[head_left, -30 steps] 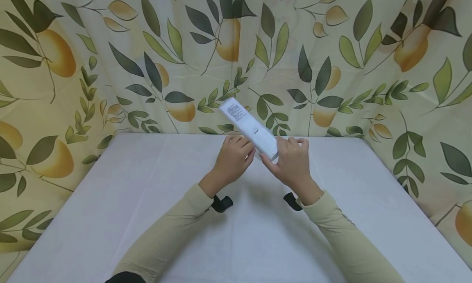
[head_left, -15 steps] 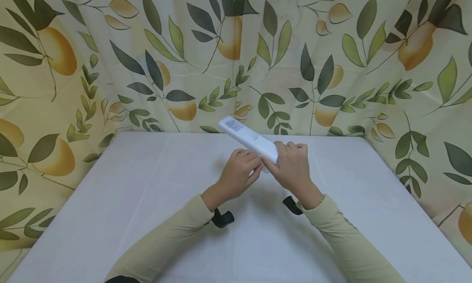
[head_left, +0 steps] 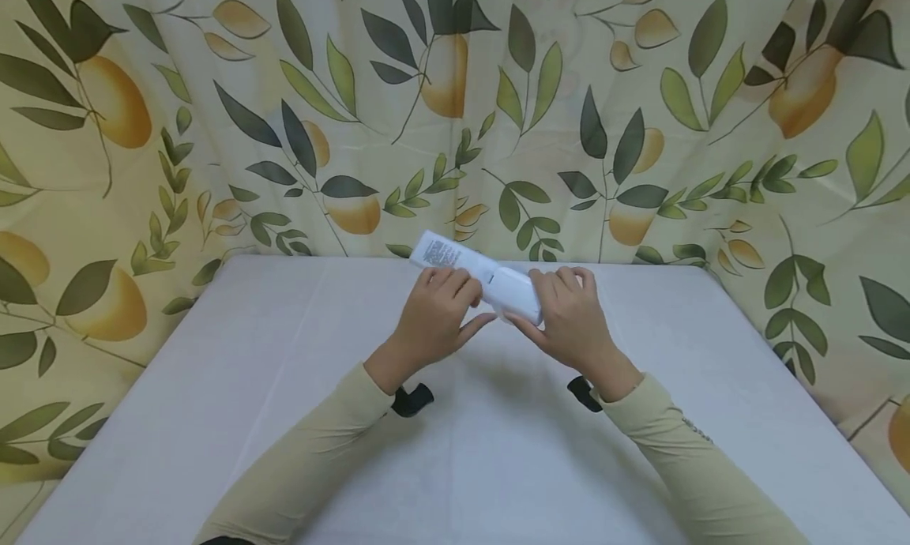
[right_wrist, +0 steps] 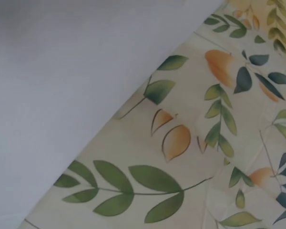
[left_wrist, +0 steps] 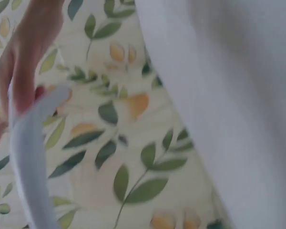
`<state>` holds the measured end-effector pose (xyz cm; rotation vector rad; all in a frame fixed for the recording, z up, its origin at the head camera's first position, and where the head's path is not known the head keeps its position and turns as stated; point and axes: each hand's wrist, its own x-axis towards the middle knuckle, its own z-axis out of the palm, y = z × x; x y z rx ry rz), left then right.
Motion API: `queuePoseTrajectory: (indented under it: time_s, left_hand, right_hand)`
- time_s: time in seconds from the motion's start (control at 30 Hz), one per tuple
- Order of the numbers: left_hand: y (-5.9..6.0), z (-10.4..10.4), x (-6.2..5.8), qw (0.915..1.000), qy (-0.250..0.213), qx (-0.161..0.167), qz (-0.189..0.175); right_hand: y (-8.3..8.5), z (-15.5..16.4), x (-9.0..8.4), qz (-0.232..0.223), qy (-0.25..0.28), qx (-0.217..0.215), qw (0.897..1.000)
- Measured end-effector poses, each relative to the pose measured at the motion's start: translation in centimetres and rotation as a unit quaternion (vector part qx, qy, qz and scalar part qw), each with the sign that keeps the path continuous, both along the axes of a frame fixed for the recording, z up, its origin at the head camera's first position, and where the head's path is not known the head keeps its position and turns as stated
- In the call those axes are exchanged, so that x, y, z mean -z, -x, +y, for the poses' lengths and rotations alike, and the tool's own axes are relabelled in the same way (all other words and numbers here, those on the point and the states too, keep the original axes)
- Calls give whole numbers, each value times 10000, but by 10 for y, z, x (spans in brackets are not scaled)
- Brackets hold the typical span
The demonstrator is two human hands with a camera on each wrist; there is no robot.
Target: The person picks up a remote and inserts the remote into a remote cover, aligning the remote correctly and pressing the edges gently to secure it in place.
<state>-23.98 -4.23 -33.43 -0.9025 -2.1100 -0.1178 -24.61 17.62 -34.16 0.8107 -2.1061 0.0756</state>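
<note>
A white remote control (head_left: 508, 288) is held in the air above the far half of the table, its back turned up. That back shows a printed label and a small dark notch. The right hand (head_left: 576, 320) grips the remote's right end between thumb and fingers. Along the near edge, toward the label end, the left hand (head_left: 434, 316) holds the remote with curled fingers, its thumb pointing right, off the remote. In the left wrist view, the remote control (left_wrist: 31, 162) appears edge-on with a pale piece angling off its upper end, beside the right hand (left_wrist: 31, 52).
A table (head_left: 341, 466) with a white cover spreads beneath both arms. Behind and along its sides hangs a curtain (head_left: 398, 158) printed with leaves and fruit. Black wrist mounts (head_left: 412, 400) stick out below both wrists.
The remote has tipped from steep to flatter, its label end lower. The left hand dipped toward the remote's right end, then moved left to the near edge with its thumb spread.
</note>
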Motion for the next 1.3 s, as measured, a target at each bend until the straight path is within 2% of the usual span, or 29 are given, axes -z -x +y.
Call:
queuePoseTrajectory:
  time_s: [0.1, 0.2, 0.3, 0.43, 0.5, 0.57, 0.63, 0.73, 0.8, 0.9, 1.1, 1.2, 1.3]
  left_hand:
    - [5, -11, -9, 9996, 292, -43, 31]
    - [8, -18, -15, 9975, 610, -80, -337]
    - [5, -21, -16, 9949, 745, -107, -670]
    - [-3, -23, -11, 9931, 478, -150, -1063]
    - [-6, -24, -8, 9911, 304, -232, -1274]
    - [-9, -24, -5, 9882, 135, -307, -1494]
    - [-10, -24, -3, 9854, 10, -384, -1658]
    - [-13, -22, -1, 9809, -201, -352, -1901]
    - [-15, -20, -1, 9778, -351, -263, -2049]
    - [-19, -16, 1, 9750, -521, -216, -2150]
    - [-25, -12, 4, 9737, -744, -482, -2099]
    - [-27, -12, 4, 9685, -920, -505, -2259]
    - [-29, -13, 2, 9610, -1125, -453, -2485]
  right_hand:
    - [1, 6, -1, 163, -121, -341, 9992]
    - [0, 10, -4, 282, -175, -713, 9969]
    - [-4, 11, -6, 271, -256, -880, 9954]
    - [-11, 13, -7, 156, -224, -877, 9958]
    - [-14, 15, -8, 386, -140, -1104, 9930]
    - [-14, 15, -7, 878, -104, -1503, 9847]
    - [-13, 14, -4, 1462, -116, -1911, 9705]
    - [-8, 9, 1, 2114, -124, -2214, 9519]
    - [-6, 6, 5, 2262, -83, -2219, 9484]
    - [-4, 5, 8, 2305, -25, -2155, 9489]
    - [-7, 6, 6, 2192, -252, -2267, 9486]
    - [-9, 7, 3, 2130, -484, -2335, 9475]
    - [-12, 8, 2, 2075, -712, -2214, 9502]
